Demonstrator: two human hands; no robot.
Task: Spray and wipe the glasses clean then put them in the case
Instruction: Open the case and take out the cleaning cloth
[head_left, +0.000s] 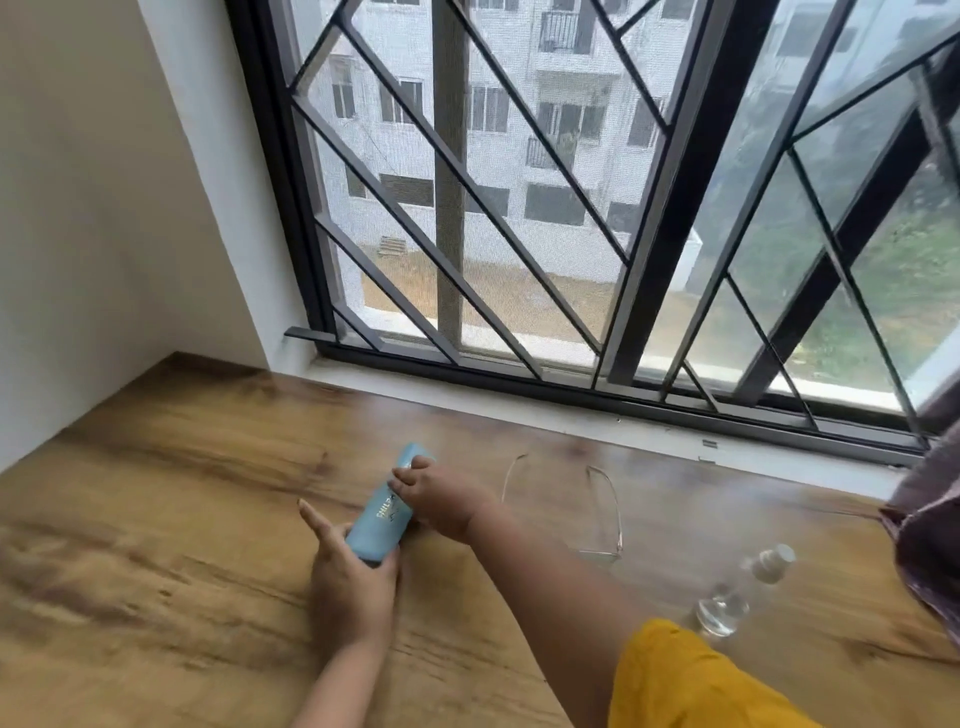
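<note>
Currently one case (387, 512) is held by both hands at the table (156, 493): left hand (348, 582) grips its near end, index finger straight; right hand (441, 499) curls fingers over its far half. One pair of glasses (602, 552) and one bottle (743, 587) lie apart to the right, untouched. Case lettering blurred; cloth (930, 519) cut off at right edge.

A light blue glasses case (383, 512) with pale lettering, closed, slants across the wooden top, its near end gripped by the left hand (350, 582) and its far end by the right hand (441, 499). Just right of it lie thin wire-framed glasses (600, 554), temples unfolded toward the window. Farther right sits a small clear spray bottle (743, 587), liquid pooled at its base
</note>
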